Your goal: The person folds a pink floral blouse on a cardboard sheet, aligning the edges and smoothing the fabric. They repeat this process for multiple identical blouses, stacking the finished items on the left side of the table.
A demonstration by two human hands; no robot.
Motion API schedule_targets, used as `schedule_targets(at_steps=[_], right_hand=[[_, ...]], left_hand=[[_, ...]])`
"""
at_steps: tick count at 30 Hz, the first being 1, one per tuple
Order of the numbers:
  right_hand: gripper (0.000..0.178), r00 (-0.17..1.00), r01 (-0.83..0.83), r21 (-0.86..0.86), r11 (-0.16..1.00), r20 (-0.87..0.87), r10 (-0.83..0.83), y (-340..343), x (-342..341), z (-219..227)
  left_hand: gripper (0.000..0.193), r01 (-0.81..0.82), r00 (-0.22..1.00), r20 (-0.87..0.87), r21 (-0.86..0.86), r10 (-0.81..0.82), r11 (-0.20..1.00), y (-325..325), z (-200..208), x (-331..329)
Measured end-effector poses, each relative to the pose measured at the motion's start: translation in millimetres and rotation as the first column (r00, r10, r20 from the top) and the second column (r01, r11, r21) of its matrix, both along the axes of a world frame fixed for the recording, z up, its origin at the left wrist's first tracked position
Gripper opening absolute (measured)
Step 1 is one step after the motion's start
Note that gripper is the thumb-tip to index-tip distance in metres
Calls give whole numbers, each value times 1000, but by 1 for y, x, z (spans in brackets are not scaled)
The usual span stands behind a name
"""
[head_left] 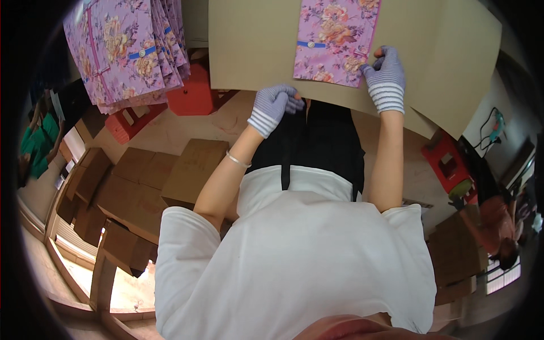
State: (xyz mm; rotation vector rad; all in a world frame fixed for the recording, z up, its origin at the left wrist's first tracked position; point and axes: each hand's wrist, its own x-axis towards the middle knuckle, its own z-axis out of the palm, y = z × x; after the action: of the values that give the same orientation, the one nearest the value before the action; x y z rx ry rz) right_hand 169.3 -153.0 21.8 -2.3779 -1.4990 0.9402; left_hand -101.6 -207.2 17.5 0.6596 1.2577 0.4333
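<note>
A: Where is the floral-print panel (335, 39)?

B: Flat on the tan cardboard (255, 45), its lower edge close to the cardboard's near rim and its top running out of view. A short blue band (311, 44) crosses its left side.

A: And the 2 hands?

B: The right hand (387, 79) is at the panel's right edge, near the lower corner, fingers bent and slightly apart. Whether they pinch the edge or only rest by it, I cannot tell. The left hand (274, 106) hangs at the cardboard's near rim, fingers curled loosely, with nothing visible in it. Whether its fingertips meet is unclear.

A: What might go wrong?

B: With just 1 hand at the panel, a sideways pull could twist it, since nothing visible steadies its left side. A tug toward the body could carry its lower edge over the rim and crease it.

A: Anything else?

B: The stack of matching panels (116, 51) at upper left has uneven, fanned edges above a red plastic stool (191, 93). A bump from the left arm might make it slide. Gloved fingertips could also miss a thin edge.
</note>
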Motion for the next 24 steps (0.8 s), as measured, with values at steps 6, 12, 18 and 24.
schedule_targets(at_steps=[6,12,18,24], right_hand=[[44,1000,11,-81,997,-9,-11,4,-1,8],[46,1000,2,-80,997,-26,-4,4,1,8],[41,988,49,-12,999,-148,-50,-3,6,9],[34,968,196,533,823,27,-249,-29,123,33]], left_hand=[[30,307,948,-296,756,-117,578,77,28,43],[46,749,660,-749,653,46,-116,170,-17,114],[50,787,612,-791,605,30,-121,172,-24,127],[53,788,612,-790,603,47,-121,172,-25,123]])
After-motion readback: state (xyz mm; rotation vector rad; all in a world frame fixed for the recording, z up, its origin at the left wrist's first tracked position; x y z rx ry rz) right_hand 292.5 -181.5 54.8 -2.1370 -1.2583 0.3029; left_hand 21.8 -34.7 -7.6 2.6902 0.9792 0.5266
